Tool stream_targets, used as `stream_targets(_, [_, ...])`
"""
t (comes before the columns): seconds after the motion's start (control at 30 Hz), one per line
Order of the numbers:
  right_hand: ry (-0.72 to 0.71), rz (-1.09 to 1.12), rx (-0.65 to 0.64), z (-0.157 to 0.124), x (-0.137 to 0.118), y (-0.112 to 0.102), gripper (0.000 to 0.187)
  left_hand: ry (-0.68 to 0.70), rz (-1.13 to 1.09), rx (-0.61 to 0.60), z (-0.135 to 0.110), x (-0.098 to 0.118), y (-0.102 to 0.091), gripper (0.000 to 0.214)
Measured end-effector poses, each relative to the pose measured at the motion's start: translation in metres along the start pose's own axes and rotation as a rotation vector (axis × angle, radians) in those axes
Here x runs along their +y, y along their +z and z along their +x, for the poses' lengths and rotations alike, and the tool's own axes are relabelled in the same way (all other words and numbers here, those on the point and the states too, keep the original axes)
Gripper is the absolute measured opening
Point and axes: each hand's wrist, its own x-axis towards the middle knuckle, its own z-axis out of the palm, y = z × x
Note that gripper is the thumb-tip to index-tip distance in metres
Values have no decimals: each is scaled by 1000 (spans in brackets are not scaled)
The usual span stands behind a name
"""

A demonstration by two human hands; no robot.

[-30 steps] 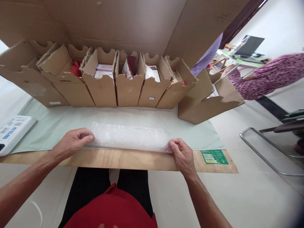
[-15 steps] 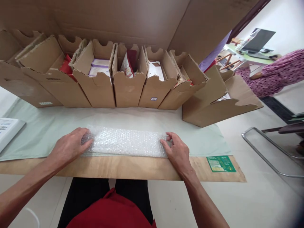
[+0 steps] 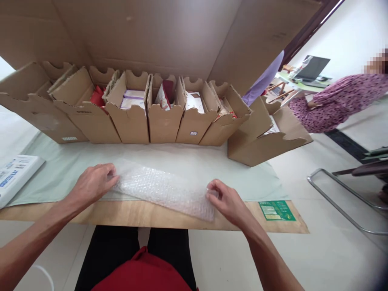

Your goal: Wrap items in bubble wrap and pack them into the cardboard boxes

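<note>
In the left hand (image 3: 91, 186), fingers closed, the left end of the wrap (image 3: 163, 190); in the right hand (image 3: 228, 200), pinched shut, its right end. Flat and slanted on the mat (image 3: 60, 169), near corner over the board (image 3: 136, 212). Behind, well apart, a row of boxes (image 3: 130, 121); far right, a person (image 3: 339, 103).

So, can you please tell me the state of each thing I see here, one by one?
bubble wrap: folded, lying slanted on the table, gripped at both ends.
left hand: closed on the wrap's left end.
right hand: pinching the wrap's right end.
cardboard boxes: open on top, upright in a row.
laptop: lid open.
</note>
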Motion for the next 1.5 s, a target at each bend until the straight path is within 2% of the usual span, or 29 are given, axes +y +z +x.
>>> stream_targets(0.1, [31,246,-4,-58,-4,23,47,126,79,183,20,19,-10,13])
stream_targets(0.2, [144,496,38,-105,-13,65,68,352,106,308,59,56,-11,14])
stream_targets(0.27, [252,667,102,-123,-20,96,75,472,103,354,84,83,-7,19])
stream_targets(0.33, [343,807,153,-130,-26,121,81,540,60,426,94,105,0,27])
stream_targets(0.4, [396,904,191,-132,-32,136,83,617,-42,477,81,116,10,34])
stream_targets(0.47, [410,959,202,-133,-34,138,74,755,-204,427,47,115,20,30])
stream_targets(0.53, [372,965,149,-133,-33,131,55,916,-392,244,2,106,27,23])
stream_targets(0.57, [341,957,92,-133,-33,125,45,955,-466,127,-19,100,29,23])
stream_targets(0.63, [276,960,-29,-128,-33,110,33,928,-582,-94,-52,89,31,28])
stream_targets(0.7, [225,1039,-96,-117,-37,96,33,833,-690,-222,-68,78,33,40])
stream_targets(0.83, [119,1247,-42,-77,-56,82,44,701,-926,-288,-69,67,40,65])
stream_targets(0.93, [99,1320,-11,-44,-67,86,50,517,-922,-193,-67,74,49,80])
stream_targets(1.0, [143,1353,-5,-28,-68,93,50,350,-866,-69,-68,84,56,74])
stream_targets(1.07, [199,1369,-1,-20,-66,100,49,246,-830,64,-69,96,63,64])
stream_targets(1.13, [240,1376,-3,-17,-64,103,53,222,-779,203,-70,105,70,60])
stream_targets(1.23, [274,1402,-9,-17,-61,105,71,246,-650,386,-73,112,78,57])
stream_targets(1.33, [257,1408,-16,-17,-60,105,81,280,-537,438,-76,114,81,51])
stream_targets(1.4, [212,1368,-27,-18,-59,104,77,298,-446,430,-77,114,80,47])
stream_targets(1.5, [74,1158,-14,-28,-56,97,55,294,-340,437,-77,113,77,46])
